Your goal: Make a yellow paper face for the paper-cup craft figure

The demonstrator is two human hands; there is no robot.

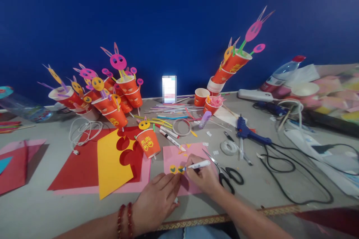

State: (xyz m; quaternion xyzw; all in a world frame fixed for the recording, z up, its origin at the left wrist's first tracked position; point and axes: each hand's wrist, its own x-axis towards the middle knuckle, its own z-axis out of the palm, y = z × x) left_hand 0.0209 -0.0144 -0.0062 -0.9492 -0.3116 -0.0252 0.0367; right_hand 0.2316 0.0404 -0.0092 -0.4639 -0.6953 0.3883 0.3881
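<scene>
My right hand (203,177) is closed on a white marker pen (199,164), its tip at a small yellow paper disc (181,169). That disc and another beside it (173,169) each bear a dark green heart shape. Both lie on a pink paper sheet (171,152). My left hand (157,201) rests on the sheet's lower left, fingers stretched out and fingertips beside the discs. Something small and white (176,201) shows at its thumb side, partly hidden. Black-handled scissors (231,175) lie right of my right hand. A capped marker (171,139) lies above the sheet.
Decorated red paper cups (113,114) stand stacked at left and back right; one (148,142) stands nearer. Left are red and yellow paper (112,168). A blue glue gun (249,132), its black cable (294,199), clear tape (228,148) and a power strip (319,157) lie right.
</scene>
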